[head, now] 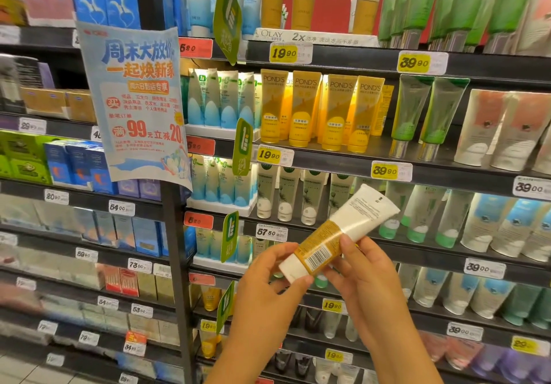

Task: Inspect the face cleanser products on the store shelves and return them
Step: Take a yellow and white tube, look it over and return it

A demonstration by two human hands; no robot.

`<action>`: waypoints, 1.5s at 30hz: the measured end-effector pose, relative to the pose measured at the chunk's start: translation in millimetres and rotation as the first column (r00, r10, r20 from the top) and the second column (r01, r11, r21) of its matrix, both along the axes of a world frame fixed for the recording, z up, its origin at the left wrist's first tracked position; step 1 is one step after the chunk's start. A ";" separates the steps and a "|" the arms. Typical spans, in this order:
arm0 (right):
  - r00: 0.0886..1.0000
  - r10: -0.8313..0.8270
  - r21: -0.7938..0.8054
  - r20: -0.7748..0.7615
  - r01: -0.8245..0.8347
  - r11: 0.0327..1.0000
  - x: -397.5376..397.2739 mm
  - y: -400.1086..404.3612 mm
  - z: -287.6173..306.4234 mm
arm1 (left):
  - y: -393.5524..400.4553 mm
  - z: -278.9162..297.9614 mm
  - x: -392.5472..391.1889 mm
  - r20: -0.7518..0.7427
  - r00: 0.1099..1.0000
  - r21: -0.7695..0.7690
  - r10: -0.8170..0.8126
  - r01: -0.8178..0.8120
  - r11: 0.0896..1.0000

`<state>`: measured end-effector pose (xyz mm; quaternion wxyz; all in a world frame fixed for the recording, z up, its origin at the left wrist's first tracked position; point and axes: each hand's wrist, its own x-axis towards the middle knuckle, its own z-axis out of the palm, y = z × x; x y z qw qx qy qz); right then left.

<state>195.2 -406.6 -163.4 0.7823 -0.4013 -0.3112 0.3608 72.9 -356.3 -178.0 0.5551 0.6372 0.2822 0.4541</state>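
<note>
Lower centre of the frame: the left hand [269, 276] and right hand [362, 267] hold one cleanser tube [340, 233] between them, tilted, its cap end low toward the left and its flat crimped end high toward the right. The left fingertips pinch the white cap end; the right thumb and fingers close around the gold band, just beside the barcode [318, 260], which faces the camera (the back label is under inspection).

Handling, as a judgement: a plastic squeeze tube of this kind is probably light and soft-walled, with a glossy skin that may slip; the stiff cap and the firm crimp are the safer places to take hold, while the middle will dent under pressure.

Behind the hands, middle distance: shelf edges [328, 163] carry yellow price tags [384, 171] and projecting green hanging tags [243, 148], which could catch a passing wrist. The rows of Pond's tubes [304, 109] in the centre of the frame stand cap-down and packed close, so a return slot leaves little room to either side.

Far, upper part of the frame: the Olay display [316, 36] tops the bay, and a promotional poster [137, 100] hangs at centre left.
</note>
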 end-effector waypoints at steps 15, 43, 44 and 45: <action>0.994 0.052 0.107 -0.092 -0.042 0.993 2.8 2.8 -1.4 | 0.0 0.1 0.5 0.007 1.000 -0.060 0.019 -0.019 0.998; 0.950 0.101 -0.164 -0.297 -0.155 0.974 57.3 -32.9 -1.2 | -39.7 10.5 38.5 0.618 0.758 -0.688 -0.206 0.649 0.325; 0.949 0.101 -0.170 -0.300 -0.157 0.973 60.3 -34.6 -0.8 | -42.0 10.3 42.1 0.617 0.761 -0.690 -0.199 0.645 0.327; 0.947 0.101 -0.171 -0.305 -0.159 0.972 63.0 -36.0 -0.7 | -43.9 10.1 46.0 0.616 0.764 -0.691 -0.194 0.641 0.333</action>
